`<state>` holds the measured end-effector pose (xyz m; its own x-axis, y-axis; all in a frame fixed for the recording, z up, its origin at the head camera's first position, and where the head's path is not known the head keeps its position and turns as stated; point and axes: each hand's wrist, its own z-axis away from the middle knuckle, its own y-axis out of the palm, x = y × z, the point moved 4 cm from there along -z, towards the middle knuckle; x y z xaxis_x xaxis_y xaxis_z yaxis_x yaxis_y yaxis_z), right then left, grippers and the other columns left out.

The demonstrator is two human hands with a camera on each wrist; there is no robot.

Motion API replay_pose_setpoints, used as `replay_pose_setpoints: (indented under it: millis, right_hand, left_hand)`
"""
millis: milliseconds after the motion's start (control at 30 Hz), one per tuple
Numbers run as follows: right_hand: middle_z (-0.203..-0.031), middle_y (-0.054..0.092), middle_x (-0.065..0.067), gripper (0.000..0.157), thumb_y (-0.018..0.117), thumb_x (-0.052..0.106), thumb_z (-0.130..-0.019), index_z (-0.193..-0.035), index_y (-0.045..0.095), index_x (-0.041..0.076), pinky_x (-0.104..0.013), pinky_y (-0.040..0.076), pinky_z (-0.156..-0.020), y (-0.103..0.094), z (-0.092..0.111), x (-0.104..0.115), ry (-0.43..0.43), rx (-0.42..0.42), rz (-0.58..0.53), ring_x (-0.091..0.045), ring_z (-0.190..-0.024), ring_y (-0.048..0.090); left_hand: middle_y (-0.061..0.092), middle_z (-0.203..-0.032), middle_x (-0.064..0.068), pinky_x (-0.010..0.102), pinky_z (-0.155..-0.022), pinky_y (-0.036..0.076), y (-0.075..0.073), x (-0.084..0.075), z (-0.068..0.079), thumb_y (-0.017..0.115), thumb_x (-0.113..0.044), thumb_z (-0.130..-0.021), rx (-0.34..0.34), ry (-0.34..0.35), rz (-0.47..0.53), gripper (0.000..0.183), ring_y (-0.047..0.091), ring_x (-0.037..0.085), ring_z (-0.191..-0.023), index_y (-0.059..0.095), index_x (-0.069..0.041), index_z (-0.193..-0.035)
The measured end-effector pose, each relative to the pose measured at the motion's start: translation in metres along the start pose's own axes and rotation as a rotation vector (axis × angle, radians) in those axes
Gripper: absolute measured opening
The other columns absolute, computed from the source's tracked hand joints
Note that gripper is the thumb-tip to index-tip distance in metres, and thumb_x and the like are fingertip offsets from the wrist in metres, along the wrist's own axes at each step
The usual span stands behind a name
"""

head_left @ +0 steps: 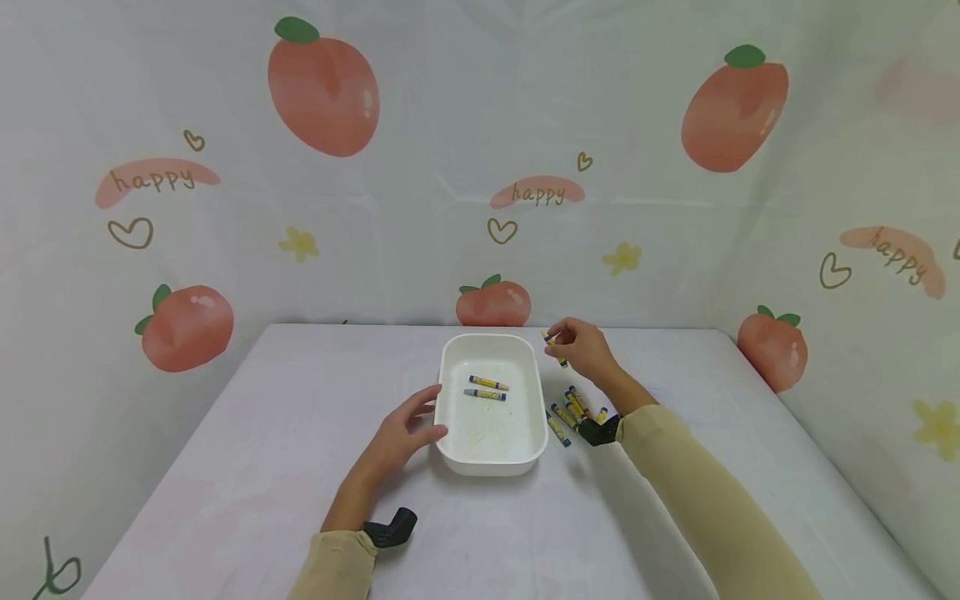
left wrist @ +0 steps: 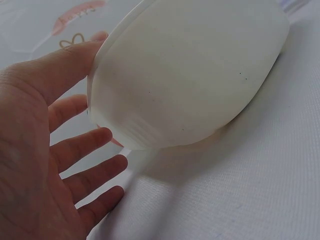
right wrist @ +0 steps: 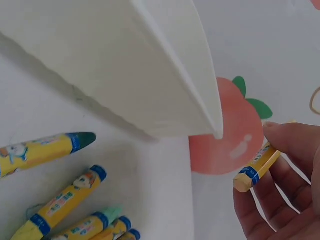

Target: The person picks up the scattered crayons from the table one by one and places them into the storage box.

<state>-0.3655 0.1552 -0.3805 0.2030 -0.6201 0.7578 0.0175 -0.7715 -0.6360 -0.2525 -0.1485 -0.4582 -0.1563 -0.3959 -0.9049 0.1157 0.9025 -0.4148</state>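
A white plastic basin (head_left: 491, 433) stands mid-table, with two crayons inside: one pale-tipped (head_left: 487, 383), one grey-tipped (head_left: 485, 394). Against the basin's left side rests my left hand (head_left: 401, 437); its thumb touches the rim and its fingers are spread, as the left wrist view shows. Just beyond the basin's right rim, my right hand (head_left: 588, 350) is raised above the table. Between thumb and fingers it pinches a crayon (right wrist: 260, 165) with a yellow wrapper and blue bands. The thumb and fingers cover part of this crayon.
Several yellow-wrapped crayons (head_left: 558, 429) lie in a loose pile right of the basin, partly under my right wrist. In the right wrist view, a dark green crayon (right wrist: 47, 152) lies nearest the basin. A white cloth (head_left: 337, 371) covers the table, and a fruit-printed curtain (head_left: 420, 233) hangs behind.
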Motion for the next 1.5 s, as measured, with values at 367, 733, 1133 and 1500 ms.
replay_pose_setpoints:
  millis: [367, 733, 1133, 1500]
  right_hand:
    - [-0.091, 0.062, -0.010, 0.024, 0.073, 0.009, -0.087, -0.109, 0.065, 0.004, -0.029, 0.050, -0.064, 0.020, -0.013, 0.030, -0.060, 0.063, 0.008, -0.023, -0.079, 0.057]
    - [-0.090, 0.065, -0.008, 0.018, 0.073, 0.007, -0.086, -0.101, 0.064, 0.004, -0.031, 0.052, -0.068, 0.045, -0.022, 0.050, -0.097, 0.148, 0.009, -0.023, -0.084, 0.061]
    - [-0.088, 0.067, -0.005, 0.015, 0.073, 0.003, -0.085, -0.099, 0.068, 0.003, -0.029, 0.054, -0.068, 0.074, -0.025, 0.059, -0.130, 0.310, 0.049, -0.019, -0.079, 0.061]
    - [-0.086, 0.064, -0.001, 0.012, 0.075, 0.007, -0.083, -0.093, 0.069, 0.009, -0.028, 0.053, -0.071, 0.094, -0.025, 0.053, -0.070, 0.366, 0.177, -0.017, -0.081, 0.059]
  left_hand:
    - [0.044, -0.148, 0.006, 0.056, -0.107, 0.035, 0.000, 0.001, 0.000, 0.073, -0.023, -0.087, -0.003, -0.005, 0.002, 0.064, 0.046, 0.030, -0.130, 0.045, -0.018, -0.145]
    - [0.045, -0.147, 0.002, 0.054, -0.106, 0.037, -0.002, -0.001, 0.000, 0.073, -0.027, -0.087, 0.007, 0.008, 0.006, 0.064, 0.046, 0.028, -0.129, 0.046, -0.021, -0.145]
    - [0.047, -0.146, 0.004, 0.054, -0.105, 0.038, -0.002, -0.001, 0.001, 0.073, -0.025, -0.087, 0.011, 0.008, 0.016, 0.064, 0.048, 0.029, -0.128, 0.046, -0.019, -0.145]
    - [0.046, -0.147, 0.002, 0.053, -0.106, 0.037, -0.001, 0.000, 0.000, 0.072, -0.025, -0.088, 0.010, 0.002, 0.011, 0.064, 0.047, 0.028, -0.129, 0.046, -0.021, -0.145]
